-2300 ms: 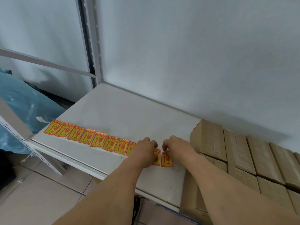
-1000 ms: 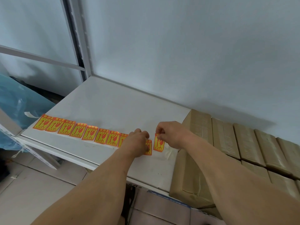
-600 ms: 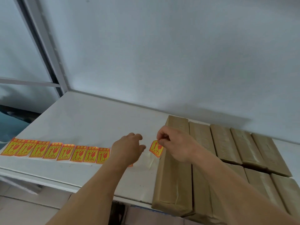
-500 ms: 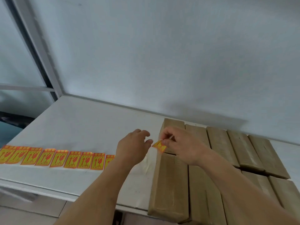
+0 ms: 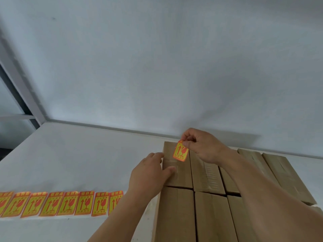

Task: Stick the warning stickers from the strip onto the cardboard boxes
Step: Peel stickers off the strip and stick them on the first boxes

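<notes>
My right hand (image 5: 201,145) pinches the top edge of one yellow and orange warning sticker (image 5: 180,151), which hangs over the far left cardboard box (image 5: 181,172). My left hand (image 5: 148,177) rests with spread fingers on that box's left edge and holds nothing. The strip of remaining stickers (image 5: 57,203) lies flat along the front of the white shelf, its right end hidden under my left forearm. Several more brown boxes (image 5: 209,213) lie packed side by side in two rows to the right.
The white shelf (image 5: 83,154) runs back to a white wall. A grey metal upright (image 5: 22,91) stands at the far left corner. The shelf's front edge is just below the strip.
My right hand peeled a sticker off the strip's right end and carried it right and back over the boxes. My left hand left the strip and moved to the box's edge.
</notes>
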